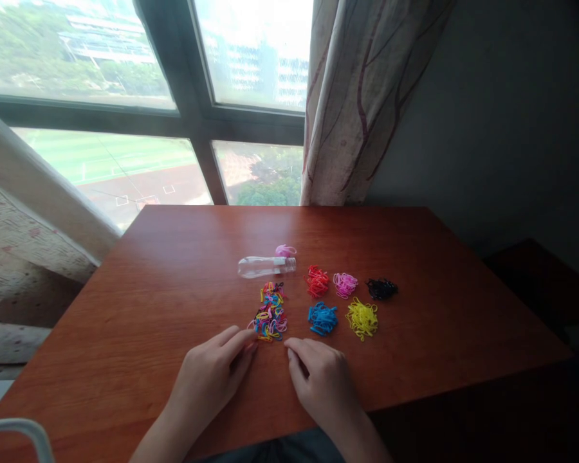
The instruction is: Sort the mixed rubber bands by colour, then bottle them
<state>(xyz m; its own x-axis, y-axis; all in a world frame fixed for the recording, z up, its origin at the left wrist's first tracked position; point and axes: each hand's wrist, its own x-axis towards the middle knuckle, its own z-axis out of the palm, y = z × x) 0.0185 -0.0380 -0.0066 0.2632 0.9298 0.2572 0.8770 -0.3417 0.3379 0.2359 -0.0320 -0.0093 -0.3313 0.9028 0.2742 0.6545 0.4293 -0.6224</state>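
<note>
A mixed pile of small coloured rubber bands (269, 312) lies on the wooden table (149, 289). To its right lie sorted heaps: red (317, 281), pink (345, 284), black (381, 289), blue (323, 318) and yellow (362, 318). My left hand (215, 373) rests flat on the table, fingers stretched toward the mixed pile's near edge. My right hand (318, 379) lies beside it with fingers curled down on the wood, just below the pile; nothing shows in it.
A clear plastic bottle (265, 266) lies on its side behind the mixed pile, with a pink cap (285, 250) next to it. A window and a curtain (361, 103) stand behind the table. A white chair rail (19, 434) shows at bottom left.
</note>
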